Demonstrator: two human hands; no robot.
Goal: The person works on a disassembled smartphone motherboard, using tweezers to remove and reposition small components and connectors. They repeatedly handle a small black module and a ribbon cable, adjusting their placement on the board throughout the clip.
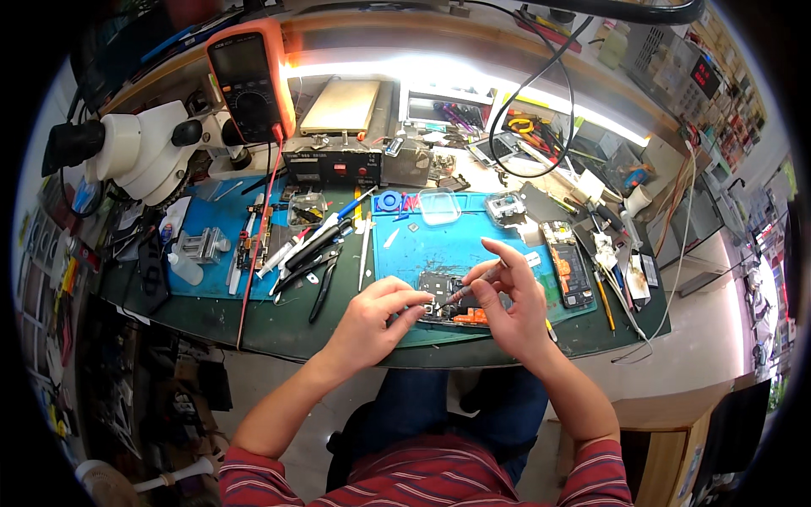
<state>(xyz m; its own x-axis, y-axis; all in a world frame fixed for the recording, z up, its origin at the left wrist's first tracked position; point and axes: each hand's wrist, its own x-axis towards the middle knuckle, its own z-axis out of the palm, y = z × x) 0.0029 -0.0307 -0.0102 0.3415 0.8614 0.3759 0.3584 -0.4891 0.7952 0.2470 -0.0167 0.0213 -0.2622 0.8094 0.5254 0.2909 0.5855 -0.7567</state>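
Observation:
An opened phone [437, 281] lies on the blue work mat [405, 251], its dark inside and orange strips showing between my hands. My left hand [373, 319] is closed at the phone's left side. Its thumb and fingertips pinch by a small pale piece [430, 308]; whether they hold it is too small to tell. In my right hand [517, 306] is a slim pen-shaped tool [462, 293], slanting down to the left. The tool's thin dark tip reaches the phone beside my left fingertips. My right hand hides part of the phone's right side.
A second opened phone [568, 269] lies to the right, near a yellow pen-like tool [606, 302]. On the left are black pliers [323, 291], a clear bottle [185, 269] and a microscope [152, 152]. An orange multimeter [252, 89] and a clear plastic box [439, 207] stand farther back.

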